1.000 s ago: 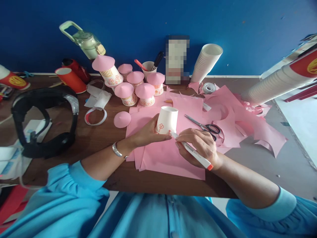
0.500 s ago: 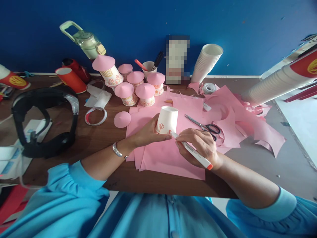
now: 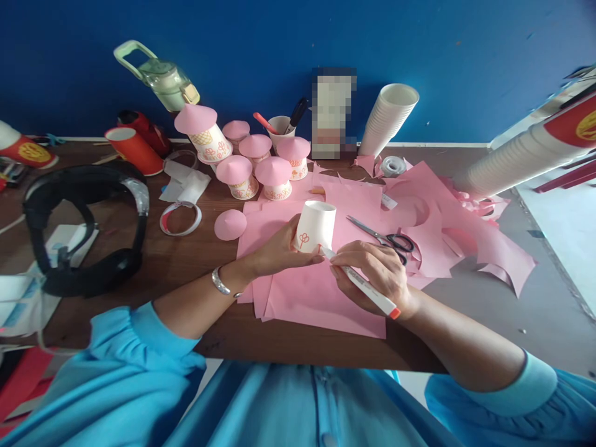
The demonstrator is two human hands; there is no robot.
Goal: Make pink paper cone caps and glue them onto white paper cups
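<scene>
My left hand [image 3: 279,248] grips a white paper cup [image 3: 317,222] near its lower end, with the thumb along the bottom edge. An orange-red flower is drawn on the cup's side, and a short mark of the same colour shows to its right. Pinched in my right hand [image 3: 372,273] is a white marker [image 3: 367,292] with an orange end. Its tip meets the cup close to the bottom edge. Beneath both hands lie sheets of pink paper [image 3: 316,304]. Scissors [image 3: 379,236] with black handles rest just beyond my right hand.
Several decorated cups with pink cone tops [image 3: 274,172] stand behind, beside a loose pink cone [image 3: 230,225]. A stack of white cups [image 3: 391,118] leans by the blue wall. Pink scraps [image 3: 433,223] spread rightward. Tape rolls [image 3: 180,218] and a black headband device [image 3: 51,282] lie left.
The cup has shifted very slightly to the right in view. Both hands keep their grips, and the marker tip stays at the cup's lower edge.
</scene>
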